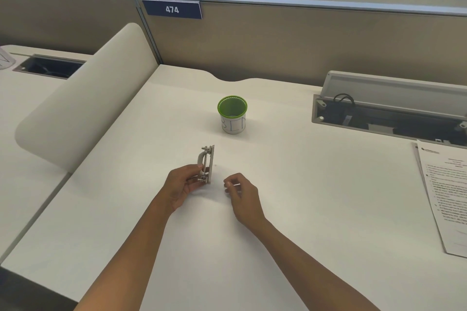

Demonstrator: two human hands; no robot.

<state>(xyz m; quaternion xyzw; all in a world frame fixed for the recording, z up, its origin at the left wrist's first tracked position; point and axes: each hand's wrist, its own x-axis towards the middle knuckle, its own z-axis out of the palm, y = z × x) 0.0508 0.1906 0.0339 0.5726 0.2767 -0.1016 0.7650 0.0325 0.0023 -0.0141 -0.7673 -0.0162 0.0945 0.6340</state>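
Observation:
My left hand (182, 184) grips a small grey plate with a curved handle and metal screws (207, 163), held upright on its edge just above the white desk (316, 184). My right hand (241, 193) is a short way to the right of the plate, with curled fingers pinching a small thin metal piece, too small to identify. Beyond both hands a green mesh cup (232, 113) with a white paper label stands upright on the desk.
An open cable tray with a raised lid (389, 111) is set into the desk at the back right. Printed papers (447, 197) lie at the right edge. A rounded beige divider (83, 98) stands to the left, a partition wall behind.

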